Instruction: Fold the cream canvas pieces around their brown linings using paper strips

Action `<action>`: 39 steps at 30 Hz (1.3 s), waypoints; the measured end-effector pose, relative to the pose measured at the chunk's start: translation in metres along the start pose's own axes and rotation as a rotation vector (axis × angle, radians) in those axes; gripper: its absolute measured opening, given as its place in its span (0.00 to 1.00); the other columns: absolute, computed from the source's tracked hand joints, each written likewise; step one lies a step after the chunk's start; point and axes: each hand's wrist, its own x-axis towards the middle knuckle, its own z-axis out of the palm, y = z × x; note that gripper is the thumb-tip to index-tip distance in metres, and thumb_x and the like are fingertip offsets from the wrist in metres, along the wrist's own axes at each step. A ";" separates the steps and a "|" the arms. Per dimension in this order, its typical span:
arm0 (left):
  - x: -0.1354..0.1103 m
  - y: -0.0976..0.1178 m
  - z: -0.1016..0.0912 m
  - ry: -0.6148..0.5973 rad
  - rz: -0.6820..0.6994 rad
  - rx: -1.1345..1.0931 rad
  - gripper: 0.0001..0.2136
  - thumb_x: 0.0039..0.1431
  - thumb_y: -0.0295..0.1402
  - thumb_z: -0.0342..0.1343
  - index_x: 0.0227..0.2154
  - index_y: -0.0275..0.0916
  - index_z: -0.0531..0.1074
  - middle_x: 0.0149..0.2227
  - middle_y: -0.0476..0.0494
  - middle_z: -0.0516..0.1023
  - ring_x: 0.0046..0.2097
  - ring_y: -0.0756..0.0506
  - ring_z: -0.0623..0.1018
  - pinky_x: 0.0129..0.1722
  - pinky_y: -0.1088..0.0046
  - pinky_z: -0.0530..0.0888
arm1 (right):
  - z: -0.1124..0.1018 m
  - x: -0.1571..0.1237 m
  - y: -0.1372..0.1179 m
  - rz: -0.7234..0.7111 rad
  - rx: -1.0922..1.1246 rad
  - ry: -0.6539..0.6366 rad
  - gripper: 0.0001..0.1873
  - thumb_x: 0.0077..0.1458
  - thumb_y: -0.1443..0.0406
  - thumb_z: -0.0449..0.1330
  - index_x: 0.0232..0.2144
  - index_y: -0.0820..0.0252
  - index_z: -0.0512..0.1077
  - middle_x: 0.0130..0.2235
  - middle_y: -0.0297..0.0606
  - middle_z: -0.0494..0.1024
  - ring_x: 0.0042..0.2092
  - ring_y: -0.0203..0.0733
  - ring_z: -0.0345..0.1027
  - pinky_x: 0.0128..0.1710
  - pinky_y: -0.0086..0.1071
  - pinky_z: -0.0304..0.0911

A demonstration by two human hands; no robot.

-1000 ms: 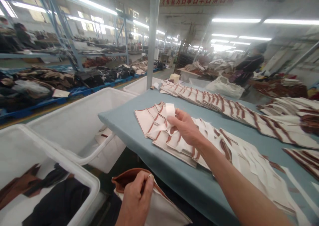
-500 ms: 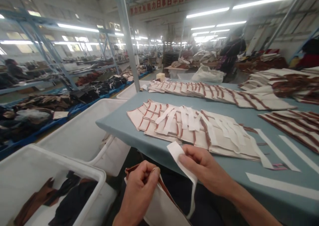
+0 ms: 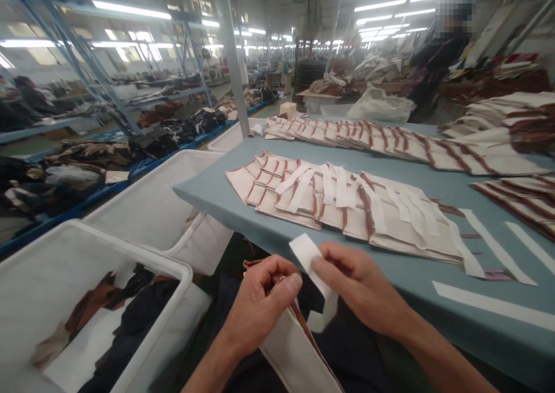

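Note:
My left hand (image 3: 266,306) is closed on the upper end of a cream fabric piece with brown edging (image 3: 299,355), which hangs down toward my lap. Just to its right, my right hand (image 3: 359,286) pinches a white strip (image 3: 307,253) between thumb and fingers. The strip's top end points up and left, while its lower part bends below the fingers. The two hands are close but apart. Beyond them on the table, overlapping cream pieces with brown edges (image 3: 269,179) lie in a row, with several white strips (image 3: 340,188) laid across them.
The blue-green table (image 3: 208,193) has a corner at left. More cream pieces (image 3: 347,136) lie along its far side, with stacks at right (image 3: 515,199). White bins (image 3: 186,271) holding dark and brown cloth stand at left. A metal post (image 3: 232,58) rises behind. A person (image 3: 437,63) stands farther back.
My view has shifted, so the table appears higher and farther right. My left hand has come closer to the right hand with the fabric piece. The white strip's hanging end has swung and folded.

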 end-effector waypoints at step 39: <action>0.019 -0.009 0.023 0.233 -0.464 -0.856 0.15 0.38 0.38 0.75 0.23 0.35 0.76 0.19 0.48 0.78 0.20 0.50 0.74 0.21 0.76 0.70 | -0.002 0.009 0.054 -0.996 -0.944 0.307 0.10 0.67 0.72 0.56 0.48 0.58 0.72 0.40 0.42 0.81 0.40 0.43 0.74 0.41 0.34 0.71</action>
